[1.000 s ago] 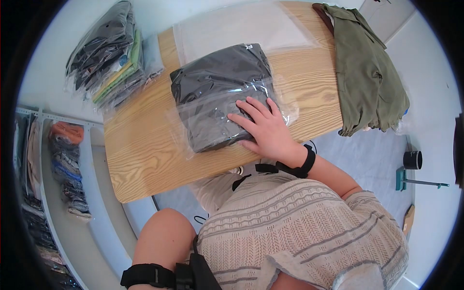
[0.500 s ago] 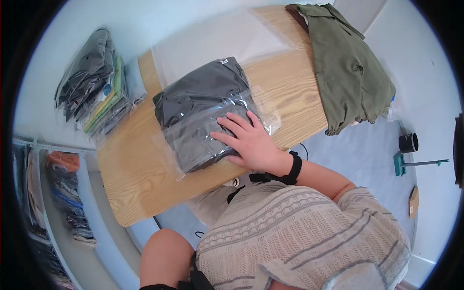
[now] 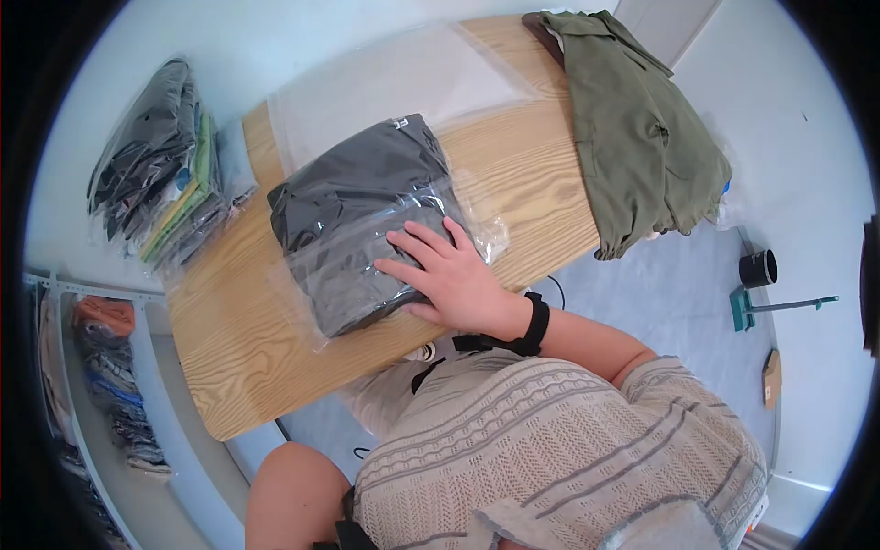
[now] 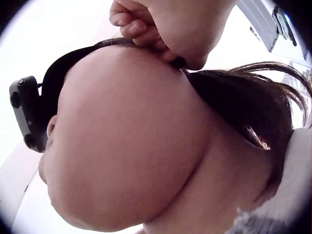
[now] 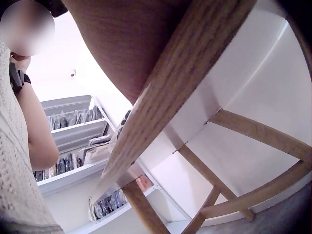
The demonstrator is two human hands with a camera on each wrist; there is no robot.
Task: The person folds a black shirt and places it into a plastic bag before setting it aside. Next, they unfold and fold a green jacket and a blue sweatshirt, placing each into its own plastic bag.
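On the wooden table (image 3: 247,367), a folded dark grey garment (image 3: 362,179) lies in a clear plastic bag (image 3: 302,307) whose loose edges spread around it. My right hand (image 3: 454,284) rests on the bagged garment at its near right part, fingers straight and spread. My left hand (image 4: 187,29) is raised to the side of the head, its fingers curled against the hair by the black head strap (image 4: 58,63). Of the left arm, only the upper part (image 3: 298,490) shows in the head view. The right wrist view has the underside of the right hand (image 5: 131,48) over the table edge.
Flat clear bags (image 3: 394,82) lie at the table's back. Olive green clothing (image 3: 642,137) drapes over the right end. A stack of bagged clothes (image 3: 151,156) stands at the left. Shelves with folded clothes (image 3: 119,385) are at the lower left; a black cylinder (image 3: 758,269) stands on the right.
The head view has shifted, so the table and clothes sit lower and farther left. The left wrist strap has dropped out of that view. My right hand stays on the bagged garment.
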